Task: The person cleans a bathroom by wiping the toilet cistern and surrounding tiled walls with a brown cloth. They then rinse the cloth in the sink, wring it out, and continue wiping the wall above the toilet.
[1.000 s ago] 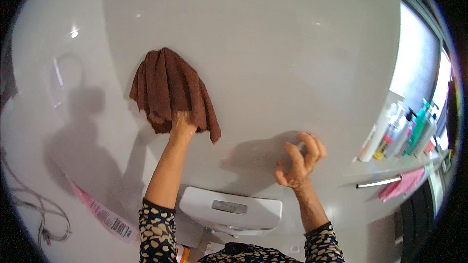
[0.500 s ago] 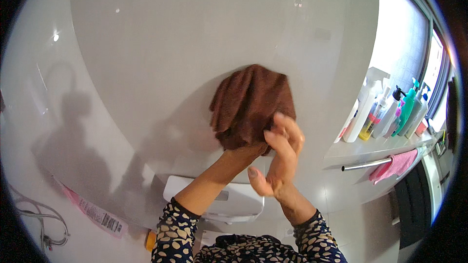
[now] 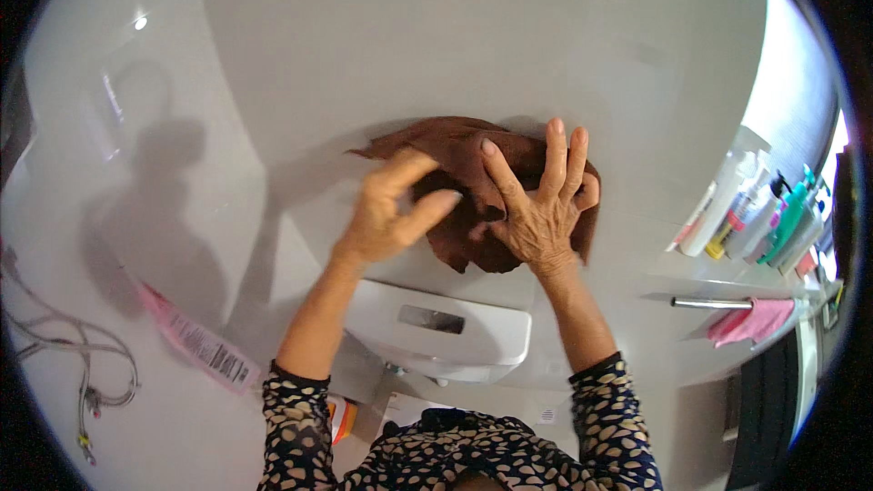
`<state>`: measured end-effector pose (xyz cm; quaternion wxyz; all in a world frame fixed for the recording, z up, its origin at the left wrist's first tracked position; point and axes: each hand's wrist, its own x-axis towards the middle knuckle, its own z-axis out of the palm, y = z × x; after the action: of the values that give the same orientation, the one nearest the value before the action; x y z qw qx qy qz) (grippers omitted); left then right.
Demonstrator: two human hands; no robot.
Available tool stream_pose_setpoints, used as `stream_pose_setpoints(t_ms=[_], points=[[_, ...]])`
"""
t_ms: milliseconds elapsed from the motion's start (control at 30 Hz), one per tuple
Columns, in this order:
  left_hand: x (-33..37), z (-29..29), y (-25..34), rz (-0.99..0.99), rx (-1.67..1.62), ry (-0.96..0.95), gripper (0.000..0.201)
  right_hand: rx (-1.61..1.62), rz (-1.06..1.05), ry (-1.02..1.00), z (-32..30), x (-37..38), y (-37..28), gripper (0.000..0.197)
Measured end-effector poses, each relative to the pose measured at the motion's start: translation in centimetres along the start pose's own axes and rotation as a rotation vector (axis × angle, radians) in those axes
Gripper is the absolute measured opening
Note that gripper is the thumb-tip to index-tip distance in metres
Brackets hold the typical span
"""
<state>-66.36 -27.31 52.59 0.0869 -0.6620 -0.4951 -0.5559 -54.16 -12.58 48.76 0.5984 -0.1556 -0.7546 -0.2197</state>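
A brown cloth (image 3: 455, 138) lies bunched against the glossy pale wall (image 3: 436, 45) in front of me. My right hand (image 3: 538, 216) presses on the cloth's right part, palm toward the wall and fingers spread apart. At the cloth's left side is my left hand (image 3: 375, 218), its thumb and forefinger apart over the fabric; no grip shows. Between the two hands the cloth is folded and dark, with a pointed corner reaching out to the left.
Below the cloth stands a white toilet cistern (image 3: 486, 332) with a flush plate. To the right, several bottles (image 3: 727, 223) line a ledge above a metal rail (image 3: 705, 303) holding a pink towel (image 3: 750, 320). A pink packet (image 3: 195, 341) and a shower hose (image 3: 77, 345) are at left.
The left hand has come out from under the cloth and moved left. My right hand has gone from beside the cloth to flat on it. The cloth is now wider and flatter.
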Motion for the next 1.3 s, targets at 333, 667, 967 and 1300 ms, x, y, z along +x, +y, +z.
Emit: stream_pose_setpoints(t_ms=[333, 667, 967, 1300], points=[[-3.5, -1.5, -2.9, -0.271, -0.259, 0.294, 0.025, 0.007, -0.816, -0.330, 1.4, -1.9, -1.9, 0.039], [-4.7, -5.3, -4.7, -0.212, -0.081, 0.623, 0.014, 0.055, -0.274, 0.013, 3.8, 9.5, -8.1, 0.052], [-13.2, -9.2, -4.2, -0.150, 0.362, 0.837, 0.010, 0.008, -0.322, 0.050, 8.6, 14.3, -15.1, 0.036], [-16.7, -10.6, -4.3, -0.177, 0.669, 0.834, 0.010, 0.119, -0.746, -0.390, 12.0, 3.8, -20.0, 0.039]])
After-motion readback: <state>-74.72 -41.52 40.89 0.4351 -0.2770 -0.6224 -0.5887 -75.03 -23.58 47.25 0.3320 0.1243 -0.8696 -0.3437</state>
